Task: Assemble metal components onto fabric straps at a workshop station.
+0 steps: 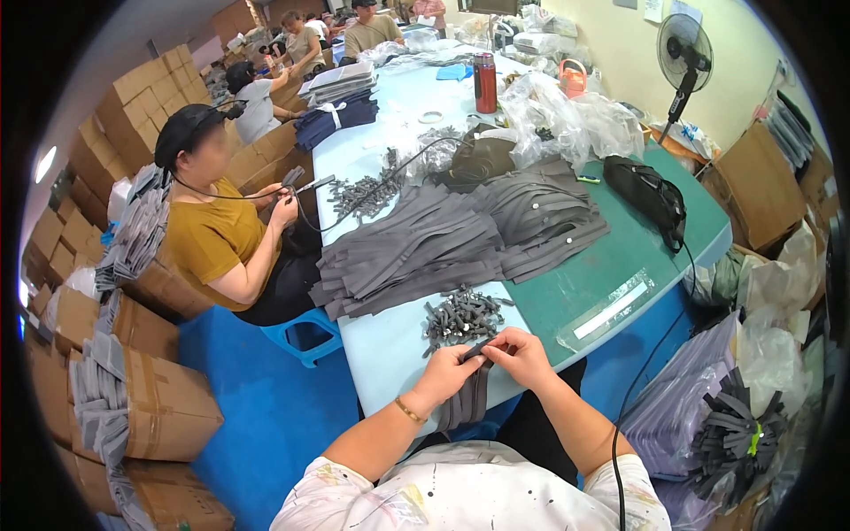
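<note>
Close to the table's near edge, my left hand (449, 373) is closed round the end of a dark grey fabric strip (466, 400). Several lengths of that strip material hang over the edge below it. My right hand (522, 357) pinches the same end, its fingertips meeting those of the left. What exactly sits between the fingertips is too small to make out. Just beyond both hands lies a heap of short dark grey pieces (460, 317) with small shiny bits among them. Farther off, long flat grey strips (416, 239) are spread in two thick bundles.
A co-worker in a mustard shirt (208, 234) sits at the left side, handling grey pieces. On the table stand a red bottle (484, 84), clear plastic bags (553, 115) and a black bag (646, 199). Cartons (173, 403) line the left; a fan (683, 66) stands back right.
</note>
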### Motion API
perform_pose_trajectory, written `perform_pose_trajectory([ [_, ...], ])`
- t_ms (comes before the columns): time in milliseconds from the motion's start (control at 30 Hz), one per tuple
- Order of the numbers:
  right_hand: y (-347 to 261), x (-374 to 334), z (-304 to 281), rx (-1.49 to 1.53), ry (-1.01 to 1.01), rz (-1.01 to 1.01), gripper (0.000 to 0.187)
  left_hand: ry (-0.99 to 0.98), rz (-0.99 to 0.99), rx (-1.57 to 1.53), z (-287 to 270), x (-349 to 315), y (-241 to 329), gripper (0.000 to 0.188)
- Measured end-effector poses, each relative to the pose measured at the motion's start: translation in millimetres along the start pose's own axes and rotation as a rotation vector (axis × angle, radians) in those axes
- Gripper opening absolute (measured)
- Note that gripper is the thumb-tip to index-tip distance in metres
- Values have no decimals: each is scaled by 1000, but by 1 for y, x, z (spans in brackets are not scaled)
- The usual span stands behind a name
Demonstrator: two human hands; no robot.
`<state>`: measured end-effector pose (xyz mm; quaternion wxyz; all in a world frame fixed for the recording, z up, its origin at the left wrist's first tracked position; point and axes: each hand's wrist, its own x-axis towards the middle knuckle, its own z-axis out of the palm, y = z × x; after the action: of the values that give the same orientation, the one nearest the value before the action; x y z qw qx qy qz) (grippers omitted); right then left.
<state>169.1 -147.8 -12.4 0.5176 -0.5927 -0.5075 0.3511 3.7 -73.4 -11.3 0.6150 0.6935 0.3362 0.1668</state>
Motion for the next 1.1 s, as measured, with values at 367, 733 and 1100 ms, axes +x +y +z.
perform_pose_trajectory([
  [367, 4, 2, -4, 82, 38, 16, 15, -67, -106, -263, 5, -4, 20, 17],
  [733, 18, 2, -4, 163, 10, 17, 10, -84, -125, -406, 9, -1, 22, 17],
  [1100, 13, 0, -1, 164, -17, 1, 17, -28, 26, -361, 11, -3, 8, 16],
])
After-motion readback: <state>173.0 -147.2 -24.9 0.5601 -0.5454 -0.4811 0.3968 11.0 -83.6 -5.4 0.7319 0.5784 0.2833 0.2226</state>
